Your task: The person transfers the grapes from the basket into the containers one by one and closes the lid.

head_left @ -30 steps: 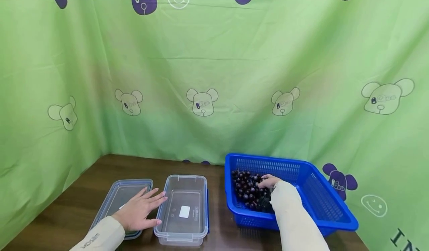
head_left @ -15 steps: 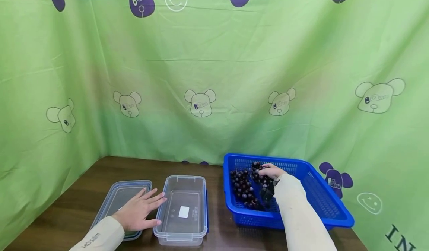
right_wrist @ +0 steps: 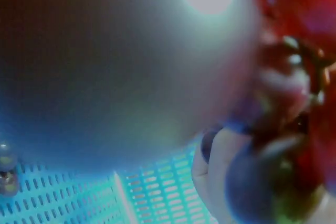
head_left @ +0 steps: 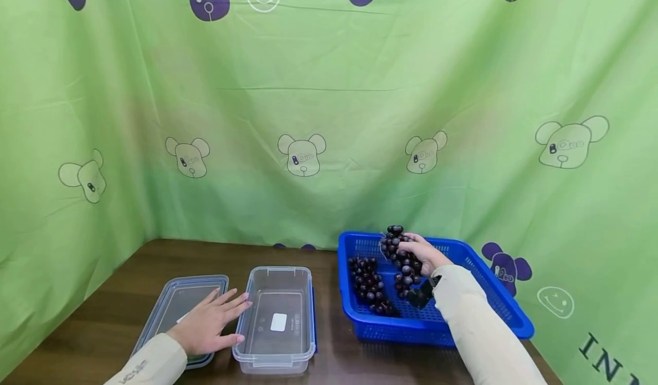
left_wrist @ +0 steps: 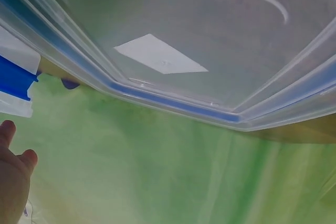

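Grape bunch (head_left: 406, 269) lifted higher, spilling above and below right fingers (head_left: 414, 248) curled round it; left fingers (head_left: 238, 302) spread.

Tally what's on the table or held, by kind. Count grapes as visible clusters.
Blue plastic basket: 1
Grape clusters: 2 (one in the right grip, one in the basket)
Clear plastic container: 1
Clear blue-edged lid: 1
Total: 5

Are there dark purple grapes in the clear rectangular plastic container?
No: the clear rectangular plastic container shows no grapes inside, and the dark purple grapes are in the right hand and the blue perforated plastic basket.
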### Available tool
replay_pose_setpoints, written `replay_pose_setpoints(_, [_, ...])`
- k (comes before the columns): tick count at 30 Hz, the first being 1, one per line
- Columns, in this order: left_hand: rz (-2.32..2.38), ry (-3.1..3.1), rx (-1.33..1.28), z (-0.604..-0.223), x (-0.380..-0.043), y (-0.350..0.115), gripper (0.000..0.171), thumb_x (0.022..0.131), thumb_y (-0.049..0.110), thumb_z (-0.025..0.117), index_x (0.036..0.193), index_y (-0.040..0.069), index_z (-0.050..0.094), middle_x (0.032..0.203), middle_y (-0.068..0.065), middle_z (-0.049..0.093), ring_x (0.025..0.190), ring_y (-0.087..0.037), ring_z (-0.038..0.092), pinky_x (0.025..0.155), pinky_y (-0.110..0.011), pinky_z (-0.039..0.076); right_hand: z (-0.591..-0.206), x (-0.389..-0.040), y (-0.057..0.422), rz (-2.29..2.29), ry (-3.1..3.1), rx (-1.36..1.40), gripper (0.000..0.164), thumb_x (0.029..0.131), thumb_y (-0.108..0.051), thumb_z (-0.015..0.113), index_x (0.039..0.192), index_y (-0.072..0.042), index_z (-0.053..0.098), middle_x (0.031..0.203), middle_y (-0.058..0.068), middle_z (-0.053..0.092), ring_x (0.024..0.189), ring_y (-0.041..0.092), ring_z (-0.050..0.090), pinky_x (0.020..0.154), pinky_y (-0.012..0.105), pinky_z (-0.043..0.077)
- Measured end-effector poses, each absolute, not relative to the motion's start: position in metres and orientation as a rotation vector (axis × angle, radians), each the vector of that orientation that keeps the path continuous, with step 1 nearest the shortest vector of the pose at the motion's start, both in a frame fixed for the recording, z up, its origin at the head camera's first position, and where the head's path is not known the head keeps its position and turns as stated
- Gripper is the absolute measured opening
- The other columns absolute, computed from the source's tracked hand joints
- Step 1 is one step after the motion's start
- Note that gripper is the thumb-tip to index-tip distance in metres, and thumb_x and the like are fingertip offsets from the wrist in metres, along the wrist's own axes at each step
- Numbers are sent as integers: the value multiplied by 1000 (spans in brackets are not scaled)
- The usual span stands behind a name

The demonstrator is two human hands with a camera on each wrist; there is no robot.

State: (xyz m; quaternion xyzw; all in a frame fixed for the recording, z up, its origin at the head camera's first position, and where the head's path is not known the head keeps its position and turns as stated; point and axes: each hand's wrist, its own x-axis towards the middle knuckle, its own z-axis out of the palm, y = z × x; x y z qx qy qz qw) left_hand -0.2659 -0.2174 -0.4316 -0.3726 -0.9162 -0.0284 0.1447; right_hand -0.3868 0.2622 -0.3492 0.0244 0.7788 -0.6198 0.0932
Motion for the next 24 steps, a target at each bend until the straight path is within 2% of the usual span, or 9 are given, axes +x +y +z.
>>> replay_pose_setpoints(3, [-64,-2620,-1074,-434,-265,-217,61,93,48,54,135,5,55,138,-11,53,124,-40,48,98,-62,35,-340,-371,252,-1946,2235,78,65,90,-9,52,146,-1,19,106,13,54,74,15,55,60,24,48])
replay_pose_setpoints(6, [-70,-2642,-1065,-435,-264,-218,61,92,49,54,135,6,55,139,-11,52,125,-40,47,99,-62,34,-337,-362,243,-2073,2117,83,65,89,-5,51,145,-3,19,83,-3,56,58,10,54,51,22,47])
replay_pose_setpoints(8, [-76,-2666,-1058,-435,-264,-219,62,92,51,54,135,7,55,139,-10,52,127,-40,45,99,-62,34,-338,-359,237,-2146,2044,77,67,87,-2,50,146,-4,18,78,-4,57,55,9,54,48,21,46])
replay_pose_setpoints(14, [-91,-2702,-1052,-432,-267,-219,67,89,54,56,137,8,53,143,-10,48,131,-41,38,100,-64,32,-332,-354,217,-2242,1969,60,73,82,0,51,147,-7,17,83,-2,57,59,8,55,50,21,46])
replay_pose_setpoints(21, [-188,-2733,-1030,-433,-268,-218,67,89,52,57,139,9,51,144,-10,46,130,-44,39,99,-66,31,-327,-350,184,-2249,2001,33,72,81,1,50,146,-6,21,104,5,52,73,10,57,63,23,50])
replay_pose_setpoints(24, [-224,-2759,-1010,-434,-268,-220,66,88,52,57,139,10,51,145,-9,46,130,-44,40,100,-66,31,-328,-348,166,-2273,1985,52,71,80,2,50,145,-5,23,108,8,50,74,11,56,64,24,50])
